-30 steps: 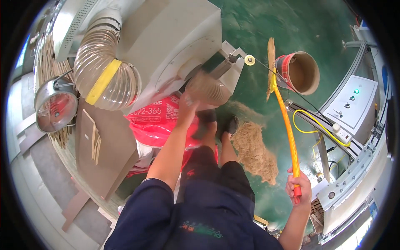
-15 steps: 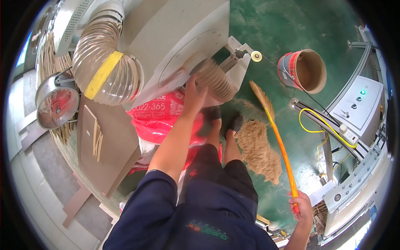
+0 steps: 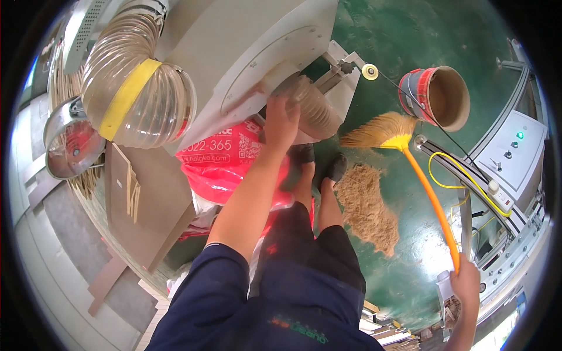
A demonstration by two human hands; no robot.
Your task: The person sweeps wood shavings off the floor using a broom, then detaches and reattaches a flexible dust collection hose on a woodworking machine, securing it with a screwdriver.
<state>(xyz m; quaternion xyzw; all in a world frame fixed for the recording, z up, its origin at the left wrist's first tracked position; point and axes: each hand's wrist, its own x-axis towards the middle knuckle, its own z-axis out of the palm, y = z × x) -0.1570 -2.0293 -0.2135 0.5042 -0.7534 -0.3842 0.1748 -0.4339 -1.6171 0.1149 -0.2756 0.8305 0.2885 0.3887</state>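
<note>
Orange-handled broom (image 3: 430,196) with straw-yellow bristles; tan sawdust pile (image 3: 367,206) on green floor (image 3: 410,58); red bag (image 3: 225,167); yellow-banded clear hose (image 3: 137,96).

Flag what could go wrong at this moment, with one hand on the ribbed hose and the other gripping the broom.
The left hand presses on the ribbed hose at the machine housing; it might slip or get pinched there. The right hand holds the broom by its handle end only, so its head could snag the yellow cable. The sawdust pile beside the feet may be slippery.
</note>
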